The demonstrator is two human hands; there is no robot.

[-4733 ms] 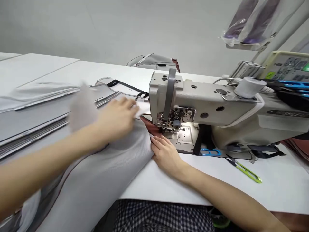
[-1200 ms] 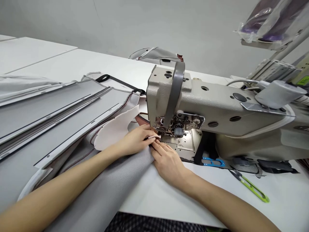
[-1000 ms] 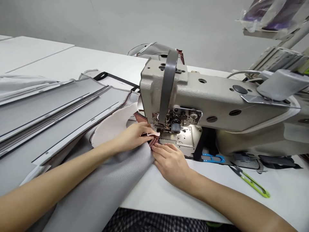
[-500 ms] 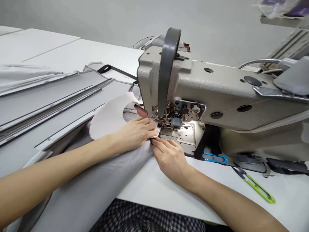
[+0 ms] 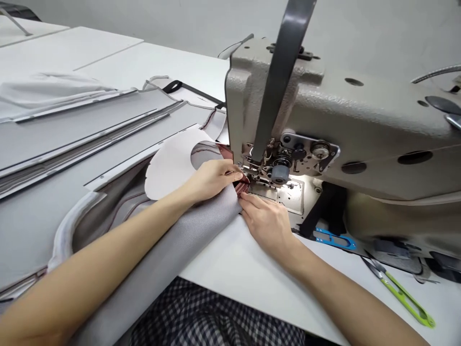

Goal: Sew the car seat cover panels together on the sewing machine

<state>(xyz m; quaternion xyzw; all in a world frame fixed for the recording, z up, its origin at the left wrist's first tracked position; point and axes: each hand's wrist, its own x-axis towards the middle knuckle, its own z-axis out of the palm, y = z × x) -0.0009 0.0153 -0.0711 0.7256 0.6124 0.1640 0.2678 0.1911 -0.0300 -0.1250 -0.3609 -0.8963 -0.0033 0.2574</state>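
A large grey fabric cover (image 5: 205,230) with a white lining piece (image 5: 171,166) reaches up to the needle area of the sewing machine (image 5: 284,96). My left hand (image 5: 216,178) is closed, pinching the fabric edge and lifting it beside the presser foot. Under that lifted edge a dark red strip (image 5: 243,186) shows. My right hand (image 5: 266,218) lies low on the table, its fingertips pressed on the edge of the fabric just in front of the needle plate (image 5: 291,194). The right fingertips are partly hidden by the fabric fold.
Blue thread snips (image 5: 334,239) lie by the machine bed. Green thread snips (image 5: 399,293) rest on the white table (image 5: 223,269) at the right. More grey panels with white strips (image 5: 90,110) spread across the left. A checked cloth (image 5: 216,317) shows below the table edge.
My left hand has raised and folded back the fabric edge, exposing the dark red strip. My right hand stays at the edge. The view has shifted, with the machine appearing larger and farther right.
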